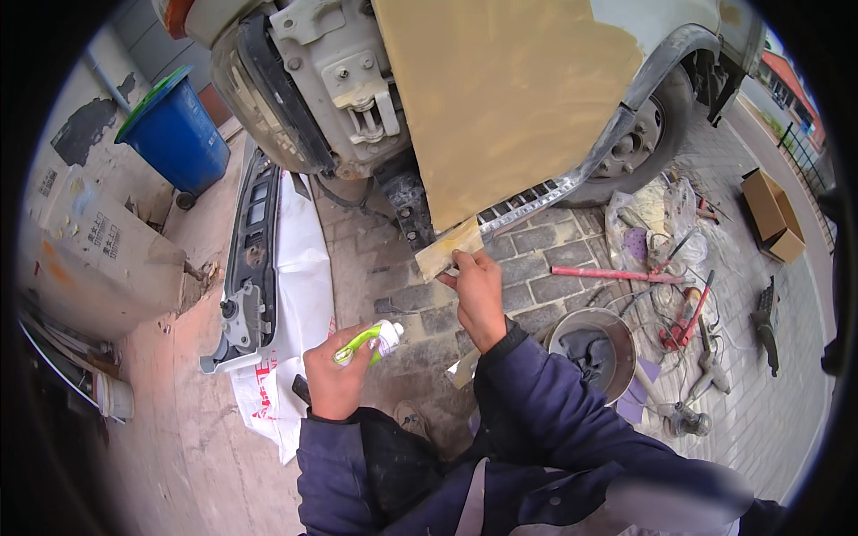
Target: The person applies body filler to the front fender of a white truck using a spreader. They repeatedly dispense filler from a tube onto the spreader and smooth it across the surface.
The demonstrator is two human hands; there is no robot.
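My left hand [334, 382] is closed around a small white-and-green tube [382, 336], whose white end points up and to the right. My right hand [480, 295] pinches a flat, putty-smeared spreader [450, 249] between thumb and fingers. That spreader is close to the lower front corner of a vehicle panel [518, 98] coated in tan filler; whether they touch, I cannot tell. Bare metal and brackets [356, 76] of the vehicle's front are exposed left of the panel.
A metal bucket [632, 382] with dark cloth stands right of my right forearm. Beyond it lie a red bar [617, 274], cables and tools. At left, a dark bumper part [255, 241] rests on white sheeting [302, 259]. A blue bin [179, 134] and cardboard box [773, 214] stand farther off.
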